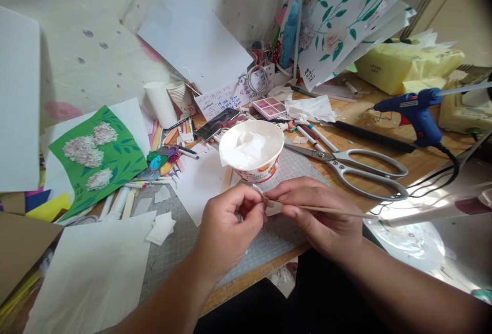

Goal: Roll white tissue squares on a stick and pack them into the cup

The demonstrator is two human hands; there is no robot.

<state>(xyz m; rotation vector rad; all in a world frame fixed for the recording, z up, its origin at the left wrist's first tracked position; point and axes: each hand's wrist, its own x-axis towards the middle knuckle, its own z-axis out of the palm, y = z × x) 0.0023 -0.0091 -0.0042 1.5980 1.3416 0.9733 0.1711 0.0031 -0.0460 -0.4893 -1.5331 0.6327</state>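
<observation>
My left hand (233, 226) is closed in a pinch on a small piece of white paper (258, 188), mostly hidden by the fingers. Between the thumb and fingers of my right hand (321, 213) lies a thin wooden stick (338, 212), its tip reaching the paper at my left fingertips. Both hands meet just above the grey cutting mat (271, 231). Right behind them stands a white paper bowl (251, 152) with a red printed band, holding white paper pieces (249, 148). Large silver scissors (346, 167) lie right of the bowl.
A blue glue gun (413, 111) stands at the right with its cord hanging down. Green card (126, 144) with paper flowers leans at the left. Paper cups (160, 103), a phone (217, 124), markers (313, 137) and a yellow tissue pack (409, 65) crowd the back.
</observation>
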